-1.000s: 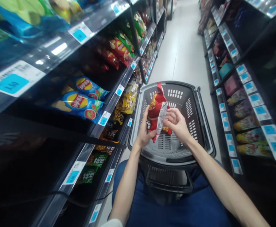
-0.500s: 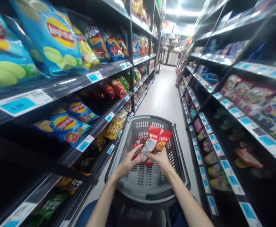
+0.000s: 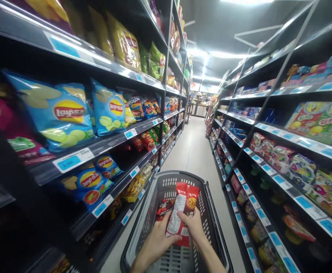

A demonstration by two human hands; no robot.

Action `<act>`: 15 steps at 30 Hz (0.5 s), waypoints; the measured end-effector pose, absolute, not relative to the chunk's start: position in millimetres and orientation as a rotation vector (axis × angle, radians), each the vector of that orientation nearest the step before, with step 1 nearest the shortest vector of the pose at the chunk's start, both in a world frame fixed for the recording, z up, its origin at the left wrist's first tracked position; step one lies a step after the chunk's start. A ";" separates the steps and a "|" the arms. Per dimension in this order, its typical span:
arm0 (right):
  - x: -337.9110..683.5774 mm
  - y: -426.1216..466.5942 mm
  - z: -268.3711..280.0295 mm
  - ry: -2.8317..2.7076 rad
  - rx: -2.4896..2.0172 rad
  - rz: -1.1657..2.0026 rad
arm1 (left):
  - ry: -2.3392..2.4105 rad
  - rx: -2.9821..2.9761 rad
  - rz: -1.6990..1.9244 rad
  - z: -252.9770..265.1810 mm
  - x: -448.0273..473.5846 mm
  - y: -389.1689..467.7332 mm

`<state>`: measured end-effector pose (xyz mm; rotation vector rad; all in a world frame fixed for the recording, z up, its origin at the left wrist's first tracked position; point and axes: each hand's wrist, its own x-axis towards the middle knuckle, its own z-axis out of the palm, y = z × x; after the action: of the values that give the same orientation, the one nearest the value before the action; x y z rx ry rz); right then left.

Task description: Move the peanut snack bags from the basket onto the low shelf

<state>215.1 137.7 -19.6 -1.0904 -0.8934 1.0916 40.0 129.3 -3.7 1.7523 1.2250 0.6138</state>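
Observation:
Two red snack packets (image 3: 180,214) are held over a grey shopping basket (image 3: 131,242), overlapping each other. One turns its silver printed back upward; the other shows a picture of round golden pieces. My left hand (image 3: 156,239) is closed on the lower left side of the packets, its thumb across the bottom part and its other fingers partly hidden. On the right edge, my right hand (image 3: 195,227) grips them with the thumb on top and the fingers mostly out of sight behind. More red packets (image 3: 165,206) lie inside the basket at the left.
Shelves of chip bags (image 3: 109,108) line the left side, fronted by price tags (image 3: 73,159). Boxed and bagged goods (image 3: 301,167) fill shelves on the right. A pale floor aisle (image 3: 192,148) runs ahead between them, towards a counter (image 3: 200,108).
My view has tilted upward, so the basket and both hands appear lower. The left thumb now lies lower on the packets, which both hands still hold.

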 end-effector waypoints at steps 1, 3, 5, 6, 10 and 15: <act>214.6 137.8 -20.9 -0.891 -1.101 1.092 | 1.229 1.756 0.618 -1.7 39.0 128.4; 212.5 136.7 -22.2 -0.878 -1.110 1.083 | 1.215 1.760 0.632 2.3 37.6 126.4; 209.2 134.7 -20.0 -0.857 -1.108 1.062 | 1.216 1.753 0.654 6.8 37.0 124.7; 207.3 133.7 -16.6 -0.844 -1.105 1.059 | 1.210 1.745 0.672 9.5 37.1 124.1; 199.3 131.0 17.3 -0.833 -1.046 1.091 | 1.139 1.690 0.832 23.1 38.3 122.5; 191.8 124.7 75.8 -0.894 -0.960 1.045 | 1.142 1.679 1.133 33.8 39.6 116.8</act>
<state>191.8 124.7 75.8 -0.9605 -0.8937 1.0447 39.6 116.8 33.8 1.6789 1.1416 1.1332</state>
